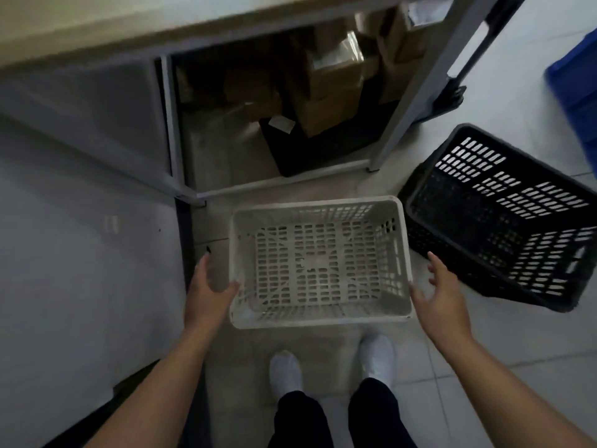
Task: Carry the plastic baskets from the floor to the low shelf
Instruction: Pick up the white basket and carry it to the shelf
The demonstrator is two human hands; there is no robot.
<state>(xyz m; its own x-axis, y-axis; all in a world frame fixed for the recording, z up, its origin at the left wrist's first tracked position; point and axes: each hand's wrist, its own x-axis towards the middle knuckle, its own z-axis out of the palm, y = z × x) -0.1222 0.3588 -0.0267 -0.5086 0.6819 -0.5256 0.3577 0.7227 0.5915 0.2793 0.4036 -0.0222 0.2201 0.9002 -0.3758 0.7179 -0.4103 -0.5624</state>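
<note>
White basket [319, 263] and black basket [504, 218] are sitting on the floor [484, 344]; left hand [208, 286] and right hand [444, 292] are flanking white, open, gripping nothing.

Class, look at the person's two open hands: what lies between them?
In the head view, the white basket sits between the left hand and right hand, both open beside its short sides.

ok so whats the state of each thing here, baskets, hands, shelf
white basket: upright on the floor, empty
black basket: tilted, empty, on the floor to the right of the white one
left hand: open, at the white basket's left side
right hand: open, fingers spread, at its right side
low shelf: holds cardboard boxes at the back, front part bare
blue crate: on the floor, mostly out of frame
</note>
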